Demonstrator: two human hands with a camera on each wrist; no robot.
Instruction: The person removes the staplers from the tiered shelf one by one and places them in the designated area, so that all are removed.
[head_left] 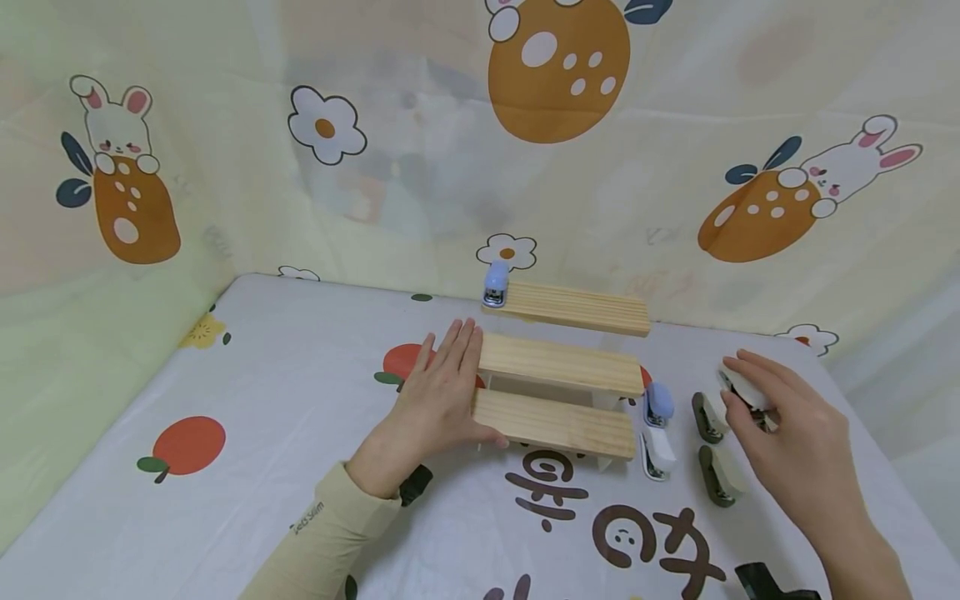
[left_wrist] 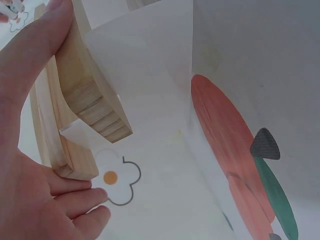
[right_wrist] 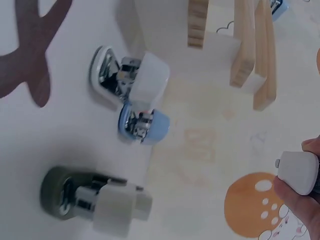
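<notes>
My left hand (head_left: 446, 392) lies along the left end of a stepped wooden rack (head_left: 555, 421), fingers straight and thumb by the front board. In the left wrist view its thumb touches a board (left_wrist: 82, 75). To the right, my right hand (head_left: 798, 425) grips a small white stapler (head_left: 745, 388) between thumb and fingers; the right wrist view shows the stapler's white end (right_wrist: 297, 172). Below it on the table are two dark-green and white staplers, a farther one (head_left: 708, 418) and a nearer one (head_left: 720, 477).
A blue mini stapler (head_left: 496, 284) stands on the left end of the rack's back board (head_left: 577, 308). By the rack's right end are another blue stapler (head_left: 659, 403) and a white stapler (head_left: 658, 454). A printed cloth (head_left: 247, 375) covers the table; a patterned curtain (head_left: 420, 192) hangs behind.
</notes>
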